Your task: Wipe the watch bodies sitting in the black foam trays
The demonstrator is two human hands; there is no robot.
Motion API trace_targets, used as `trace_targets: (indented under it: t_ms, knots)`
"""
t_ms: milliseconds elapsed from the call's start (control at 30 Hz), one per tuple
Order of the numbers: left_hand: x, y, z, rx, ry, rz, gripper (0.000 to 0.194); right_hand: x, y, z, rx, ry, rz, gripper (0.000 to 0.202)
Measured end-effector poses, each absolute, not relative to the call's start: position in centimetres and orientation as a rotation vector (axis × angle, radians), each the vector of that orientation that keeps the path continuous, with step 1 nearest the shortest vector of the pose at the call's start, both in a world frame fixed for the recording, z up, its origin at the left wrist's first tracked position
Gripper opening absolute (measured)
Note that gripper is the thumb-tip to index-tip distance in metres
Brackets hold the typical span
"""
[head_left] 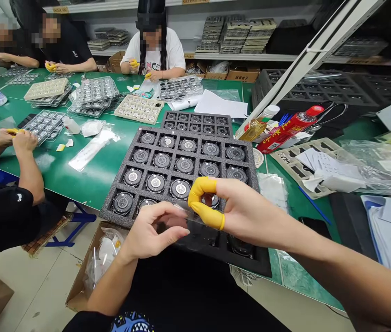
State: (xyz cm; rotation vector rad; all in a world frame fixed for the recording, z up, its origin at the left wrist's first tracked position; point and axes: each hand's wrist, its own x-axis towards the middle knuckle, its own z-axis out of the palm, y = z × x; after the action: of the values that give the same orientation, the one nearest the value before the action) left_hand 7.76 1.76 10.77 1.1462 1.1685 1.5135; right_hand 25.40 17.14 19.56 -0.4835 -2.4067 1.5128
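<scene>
My left hand (154, 230) and my right hand (236, 207) meet over the near edge of a dark foam tray (250, 166). Between them they pinch a thin clear film (181, 211). The right thumb and forefinger wear yellow finger cots. The tray holds rows of round black watch bodies (188, 145) with the backs up; the nearest cells are partly hidden by my hands. A second, smaller foam tray (197, 123) of the same parts lies just behind it.
Green table with clear blister trays (95, 92), a beige tray (139, 109), papers and a red bottle (290, 128). Other people work at the left and far side. An open cardboard box (95, 263) of plastic scraps stands on the floor below my left hand.
</scene>
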Motion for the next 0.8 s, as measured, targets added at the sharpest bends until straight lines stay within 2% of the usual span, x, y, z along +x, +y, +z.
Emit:
trace_targets:
  t_ms: [67, 200, 367, 633, 800]
  knots:
    - [7.7, 1.8, 11.1, 1.216, 1.203, 1.499, 0.03, 25.3, 17.6, 20.1, -0.497, -2.424, 1.521, 0.003]
    - [7.5, 2.0, 11.6, 1.281, 1.238, 1.473, 0.038, 25.0, 18.5, 21.5, -0.488, -2.509, 1.488, 0.005]
    - [7.3, 2.0, 11.8, 1.354, 1.233, 1.5, 0.035, 24.4, 20.6, 22.9, -0.406, -2.643, 1.391, 0.009]
    - [7.3, 1.5, 11.8, 1.384, 1.279, 1.484, 0.038, 18.6, 31.0, 23.3, -0.11, -2.973, 0.873, 0.015]
    - [7.8, 1.2, 10.8, 1.36, 1.255, 1.473, 0.035, 12.6, 36.1, 22.1, -0.149, -3.18, 0.806, 0.018]
